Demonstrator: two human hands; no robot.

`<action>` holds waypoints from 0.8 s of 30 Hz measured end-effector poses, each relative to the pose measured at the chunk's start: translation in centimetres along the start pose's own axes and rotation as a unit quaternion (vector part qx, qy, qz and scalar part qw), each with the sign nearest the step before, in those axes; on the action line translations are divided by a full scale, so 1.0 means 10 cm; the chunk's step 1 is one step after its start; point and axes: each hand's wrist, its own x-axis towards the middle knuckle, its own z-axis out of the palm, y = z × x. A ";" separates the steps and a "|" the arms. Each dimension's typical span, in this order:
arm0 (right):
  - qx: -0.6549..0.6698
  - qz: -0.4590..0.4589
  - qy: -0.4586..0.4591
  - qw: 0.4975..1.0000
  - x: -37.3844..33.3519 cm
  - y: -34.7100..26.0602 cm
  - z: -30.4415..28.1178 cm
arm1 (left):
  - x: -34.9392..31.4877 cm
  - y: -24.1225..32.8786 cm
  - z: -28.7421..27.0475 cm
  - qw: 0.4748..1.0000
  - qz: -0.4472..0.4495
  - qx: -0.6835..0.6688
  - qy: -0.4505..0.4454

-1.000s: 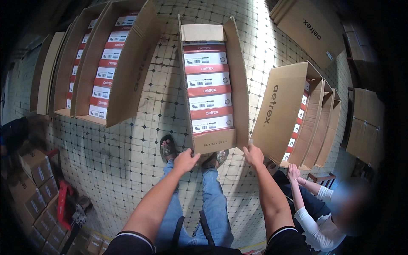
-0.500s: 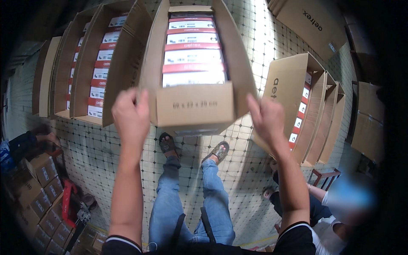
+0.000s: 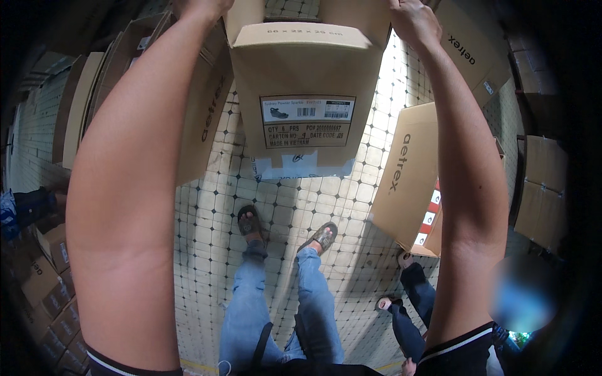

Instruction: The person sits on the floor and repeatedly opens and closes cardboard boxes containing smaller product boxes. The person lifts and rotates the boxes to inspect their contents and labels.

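In front of me a brown cardboard carton (image 3: pixel 248 88) turns its near end toward me, with a printed label (image 3: pixel 307 122) and strips of clear tape (image 3: pixel 301 166) along the bottom. Its short near flap (image 3: pixel 301 36) is folded outward. Both my arms reach far forward to its long side flaps. My left hand (image 3: pixel 204 7), partly cut off by the upper edge, is closed at the left flap. At the right flap, my right hand (image 3: pixel 417 24) is closed, its thumb and fingers at the cardboard edge. The carton's contents are out of sight.
Open cartons stand on the left (image 3: pixel 204 125) and right (image 3: pixel 401 169); the right one holds red and white boxes (image 3: pixel 429 217). Stacked cartons (image 3: pixel 544 182) line the far right, more (image 3: pixel 47 282) the lower left. A person's legs (image 3: pixel 417 291) show at right. Tiled floor (image 3: pixel 282 200) lies below.
My hands have moved forward, up to the picture's top edge. The carton has tipped so its labelled near end shows, and the boxes inside it have gone out of view.
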 end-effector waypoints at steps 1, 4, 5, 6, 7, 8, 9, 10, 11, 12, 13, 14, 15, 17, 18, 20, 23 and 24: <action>0.058 0.059 -0.008 0.997 -0.02 -0.02 -0.03 | 0.02 0.01 -0.01 1.000 -0.006 -0.006 -0.003; 0.144 0.129 -0.019 0.981 -0.10 -0.05 -0.10 | 0.02 0.01 -0.01 1.000 -0.018 -0.006 -0.011; 0.159 0.134 -0.020 0.978 -0.13 -0.05 -0.12 | 0.01 0.01 -0.01 1.000 -0.018 0.004 -0.009; 0.125 0.107 -0.017 0.986 -0.14 -0.06 -0.13 | 0.00 0.00 -0.01 1.000 -0.018 0.014 -0.006; 0.091 0.079 -0.012 0.993 -0.13 -0.07 -0.13 | -0.01 0.00 0.00 1.000 -0.016 0.007 -0.012; 0.058 0.051 -0.007 0.997 -0.13 -0.07 -0.13 | -0.02 -0.01 -0.01 1.000 -0.013 0.000 -0.019; 0.078 0.083 -0.019 0.993 -0.13 -0.08 -0.13 | -0.03 -0.01 0.00 1.000 -0.010 -0.007 -0.026; 0.099 0.115 -0.032 0.988 -0.12 -0.08 -0.12 | -0.03 0.00 0.01 1.000 -0.013 -0.007 -0.022; 0.118 0.147 -0.045 0.981 -0.13 -0.08 -0.11 | -0.04 0.00 0.01 1.000 -0.015 -0.007 -0.018; 0.119 0.147 -0.054 0.981 -0.15 -0.07 -0.10 | -0.06 0.00 0.02 1.000 -0.018 -0.007 -0.017; 0.120 0.146 -0.064 0.980 -0.20 -0.08 -0.10 | -0.09 0.00 0.01 1.000 -0.009 -0.011 -0.027; 0.120 0.146 -0.073 0.979 -0.27 -0.08 -0.11 | -0.16 -0.02 0.00 0.999 0.000 -0.015 -0.037; 0.128 0.142 -0.045 0.981 -0.40 -0.08 -0.12 | -0.26 -0.04 -0.01 0.999 0.009 -0.020 -0.047; 0.141 0.136 0.008 0.981 -0.80 -0.14 -0.12 | -0.63 -0.18 -0.13 0.993 0.070 -0.084 -0.049; 0.136 0.135 -0.013 0.981 -1.08 -0.19 -0.11 | -0.91 -0.25 -0.16 0.991 0.038 -0.100 -0.076; 0.180 0.156 -0.096 0.966 -1.85 -0.31 -0.13 | -1.80 -0.45 -0.34 0.984 0.046 -0.155 -0.068; 0.214 0.182 -0.158 0.947 -3.23 -0.65 -0.15 | -3.15 -0.62 -0.46 0.985 0.006 -0.128 -0.112; 0.188 0.220 -0.209 0.934 -3.66 -0.83 -0.12 | -3.60 -0.62 -0.53 0.984 -0.031 -0.087 -0.153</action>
